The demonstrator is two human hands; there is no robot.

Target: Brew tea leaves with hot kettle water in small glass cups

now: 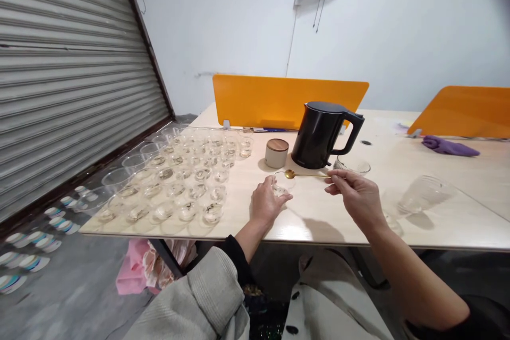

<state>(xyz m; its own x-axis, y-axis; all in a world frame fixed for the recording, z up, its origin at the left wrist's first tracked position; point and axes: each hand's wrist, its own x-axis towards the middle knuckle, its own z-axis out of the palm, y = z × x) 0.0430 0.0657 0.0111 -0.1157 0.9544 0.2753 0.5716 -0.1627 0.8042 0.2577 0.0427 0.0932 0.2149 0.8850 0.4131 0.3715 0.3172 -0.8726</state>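
My left hand (268, 202) is wrapped round a small clear cup (281, 189) at the table's front. Over the rim of that cup lies the bowl of a long gold spoon (306, 174). My right hand (354, 194) pinches the spoon's handle end, holding it nearly level. Just behind the cup stands a pale canister (276, 154) with a wooden lid. A black electric kettle (319, 135) is to the canister's right, its handle pointing right. Partly behind my right hand sits a clear glass bowl (360, 166).
Many clear cups (199, 172) with dark bits in them crowd the table's left side. A tilted glass goblet (426, 194) lies at the right, with a purple cloth (450, 146) farther back. Orange dividers (263, 98) stand behind. Several white containers (34, 244) are on the floor.
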